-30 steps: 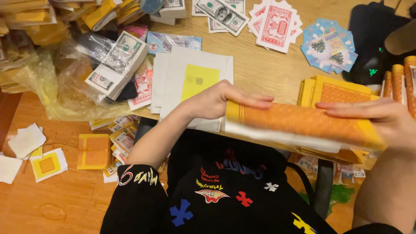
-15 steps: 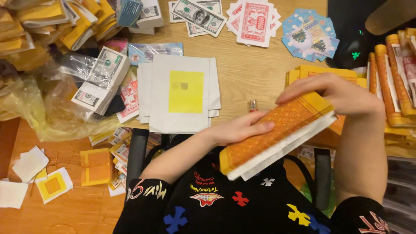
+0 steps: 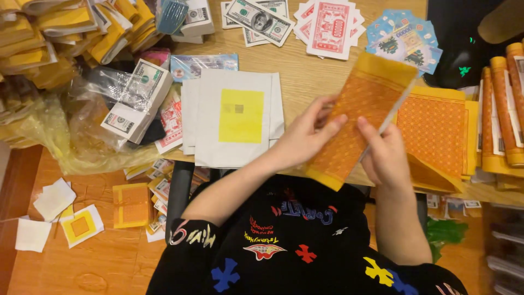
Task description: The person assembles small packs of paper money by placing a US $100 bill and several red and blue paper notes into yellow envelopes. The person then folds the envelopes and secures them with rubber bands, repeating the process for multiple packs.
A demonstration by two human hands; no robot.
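Both my hands hold a thick stack of orange patterned paper with yellow edges [image 3: 360, 117], tilted upright over the table's near edge. My left hand [image 3: 305, 136] grips its left side, fingers spread over the orange face. My right hand [image 3: 385, 155] clasps the right side, fingers curled round the white sheet edges. Just right of it lies a flat pile of the same orange paper [image 3: 436, 128]. To the left, a stack of white envelopes with a yellow panel [image 3: 234, 117] rests on the wooden table [image 3: 305, 71].
Bundles of play banknotes [image 3: 136, 98] and a crumpled plastic bag [image 3: 82, 142] sit at the left. Red paper cards [image 3: 330, 27] and blue ones [image 3: 404, 41] lie at the far edge. Rolled orange bundles [image 3: 505, 104] stand at the right. Paper scraps [image 3: 60, 216] litter the floor.
The orange stack has swung from lying flat across my lap to standing nearly upright. My left hand shifted onto its face and my right hand dropped from its top edge to its lower right side.
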